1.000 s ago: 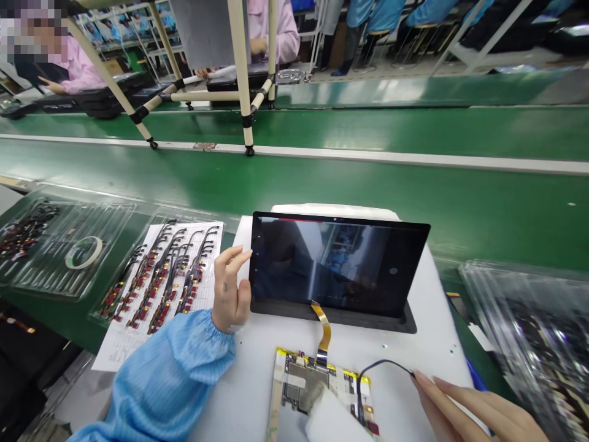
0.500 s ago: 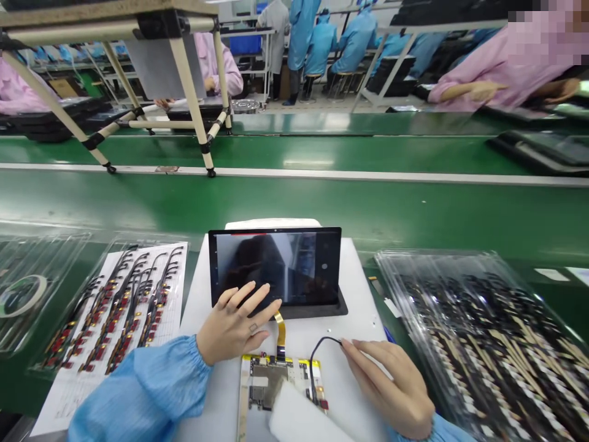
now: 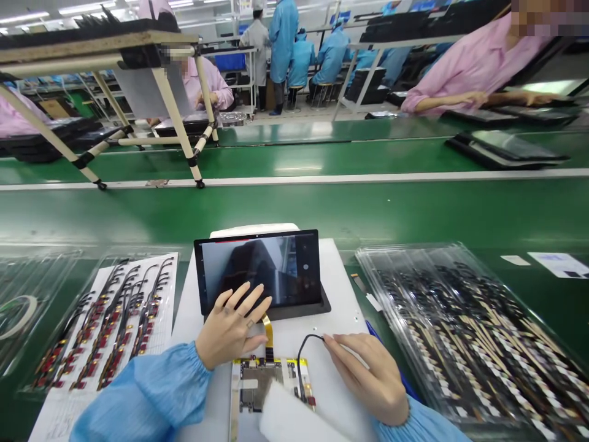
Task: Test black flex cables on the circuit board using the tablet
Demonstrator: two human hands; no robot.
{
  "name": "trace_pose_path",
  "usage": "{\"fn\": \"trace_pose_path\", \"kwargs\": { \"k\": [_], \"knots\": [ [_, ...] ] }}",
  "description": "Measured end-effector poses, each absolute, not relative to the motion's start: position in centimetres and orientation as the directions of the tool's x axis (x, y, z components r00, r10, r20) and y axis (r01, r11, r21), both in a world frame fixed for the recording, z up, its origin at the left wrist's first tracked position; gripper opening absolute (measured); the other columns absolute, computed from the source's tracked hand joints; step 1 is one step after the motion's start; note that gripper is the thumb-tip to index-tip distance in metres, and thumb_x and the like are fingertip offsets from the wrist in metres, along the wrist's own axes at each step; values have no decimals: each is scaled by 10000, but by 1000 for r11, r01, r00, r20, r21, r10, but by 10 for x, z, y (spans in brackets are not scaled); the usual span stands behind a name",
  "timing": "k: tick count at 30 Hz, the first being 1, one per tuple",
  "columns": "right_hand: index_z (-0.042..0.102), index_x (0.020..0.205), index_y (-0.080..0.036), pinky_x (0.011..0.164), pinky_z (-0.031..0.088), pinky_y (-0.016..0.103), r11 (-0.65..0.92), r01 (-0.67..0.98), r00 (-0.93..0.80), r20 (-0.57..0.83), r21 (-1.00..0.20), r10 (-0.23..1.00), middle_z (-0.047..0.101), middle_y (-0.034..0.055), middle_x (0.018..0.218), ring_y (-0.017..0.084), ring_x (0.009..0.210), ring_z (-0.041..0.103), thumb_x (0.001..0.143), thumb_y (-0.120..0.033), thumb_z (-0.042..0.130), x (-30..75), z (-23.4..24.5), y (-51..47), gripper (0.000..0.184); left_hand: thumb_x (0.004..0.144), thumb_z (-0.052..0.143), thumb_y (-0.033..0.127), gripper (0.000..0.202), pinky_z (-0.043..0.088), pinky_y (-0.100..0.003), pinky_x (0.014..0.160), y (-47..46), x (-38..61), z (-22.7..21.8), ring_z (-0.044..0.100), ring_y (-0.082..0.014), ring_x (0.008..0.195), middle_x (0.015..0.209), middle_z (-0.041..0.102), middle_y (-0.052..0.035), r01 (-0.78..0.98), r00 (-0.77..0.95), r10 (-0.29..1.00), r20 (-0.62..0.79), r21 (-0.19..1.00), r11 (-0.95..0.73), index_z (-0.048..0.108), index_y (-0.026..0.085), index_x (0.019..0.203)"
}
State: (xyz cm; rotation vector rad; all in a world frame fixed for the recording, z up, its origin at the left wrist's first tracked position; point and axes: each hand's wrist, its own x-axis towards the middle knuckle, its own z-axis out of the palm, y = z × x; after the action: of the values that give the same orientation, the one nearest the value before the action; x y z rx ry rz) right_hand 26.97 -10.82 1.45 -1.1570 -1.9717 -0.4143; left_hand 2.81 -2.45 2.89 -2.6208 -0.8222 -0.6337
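Observation:
My left hand (image 3: 237,325) is spread with its fingers over the lower left of an upright tablet screen (image 3: 257,258), which displays a dim camera picture. A gold ribbon cable (image 3: 268,331) runs from below the screen down to a circuit board (image 3: 257,390) lying flat on the white stand. My right hand (image 3: 368,368) pinches the tip of a thin black cable (image 3: 301,353) between thumb and fingers. This cable arches over to a small red piece at the board's right edge. A white foam block (image 3: 294,417) covers part of the board.
At left, cables with red ends lie on a paper sheet (image 3: 151,344) in a clear tray. Another clear tray (image 3: 460,344) of cable parts stands at right. Beyond is a green bench (image 3: 368,215) with a pipe-frame rack (image 3: 175,116). People in pink and blue work behind.
The camera view has turned slightly right and up, so the surroundings shift left and down. Both hands keep nearly the same pose, with the black cable still pinched in my right hand.

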Motion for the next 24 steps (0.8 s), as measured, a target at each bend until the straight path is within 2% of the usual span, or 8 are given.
{"fn": "trace_pose_path", "kwargs": {
  "k": [3, 8, 12, 15, 17, 19, 22, 24],
  "knots": [
    [605, 905, -103, 593, 462, 266, 539, 835, -267, 775, -111, 573, 602, 61, 735, 137, 656, 560, 873, -19, 499, 270, 15, -108, 140, 908, 366, 540, 452, 236, -356, 954, -24, 29, 30, 446, -248, 1107, 1141, 600, -65, 603, 722, 454, 522, -153, -783, 582, 243, 1172],
    [600, 890, -96, 571, 456, 263, 555, 824, -262, 788, -118, 557, 603, 61, 724, 140, 641, 561, 846, 21, 504, 270, 18, -107, 157, 960, 202, 477, 512, 246, -359, 936, -24, 32, 33, 456, -240, 1082, 1124, 596, -87, 582, 714, 402, 573, -168, -796, 609, 220, 1135],
    [592, 886, -86, 555, 450, 261, 553, 823, -246, 797, -129, 552, 600, 61, 710, 137, 632, 542, 850, 14, 505, 269, 21, -107, 136, 971, 170, 409, 517, 295, -362, 885, -28, 32, 37, 449, -250, 1095, 1132, 562, -138, 548, 703, 371, 606, -130, -827, 608, 184, 1130],
    [589, 884, -73, 557, 452, 268, 558, 819, -241, 803, -133, 545, 601, 71, 712, 142, 639, 534, 834, 30, 519, 268, 21, -107, 134, 965, 188, 444, 507, 297, -355, 886, -30, 33, 37, 445, -248, 1101, 1164, 553, -123, 517, 740, 379, 556, -110, -849, 617, 212, 1107],
    [588, 885, -69, 559, 456, 273, 563, 816, -241, 806, -132, 540, 602, 75, 714, 145, 642, 534, 822, 44, 526, 268, 20, -107, 143, 951, 223, 498, 490, 276, -358, 905, -29, 34, 34, 437, -247, 1109, 1195, 550, -95, 506, 776, 382, 502, -133, -852, 606, 243, 1119],
    [587, 884, -73, 556, 458, 271, 563, 816, -241, 808, -131, 537, 602, 73, 713, 144, 641, 536, 825, 42, 525, 268, 20, -107, 143, 905, 342, 573, 465, 254, -367, 924, -27, 35, 32, 418, -260, 1130, 1233, 535, -80, 505, 800, 390, 455, -162, -848, 585, 258, 1146],
    [587, 885, -87, 555, 459, 265, 564, 816, -248, 805, -127, 539, 600, 65, 712, 138, 634, 539, 844, 27, 508, 268, 21, -106, 145, 729, 606, 650, 574, 235, -372, 945, -21, 36, 33, 383, -281, 1168, 1282, 508, -66, 519, 815, 411, 409, -197, -832, 571, 274, 1161],
    [587, 897, -97, 562, 462, 266, 563, 817, -253, 800, -124, 543, 600, 61, 720, 138, 636, 547, 852, 21, 497, 269, 21, -106, 155, 647, 685, 657, 641, 230, -365, 952, -18, 35, 35, 371, -281, 1183, 1300, 496, -54, 532, 817, 427, 387, -221, -817, 570, 291, 1160]
  ]
}}
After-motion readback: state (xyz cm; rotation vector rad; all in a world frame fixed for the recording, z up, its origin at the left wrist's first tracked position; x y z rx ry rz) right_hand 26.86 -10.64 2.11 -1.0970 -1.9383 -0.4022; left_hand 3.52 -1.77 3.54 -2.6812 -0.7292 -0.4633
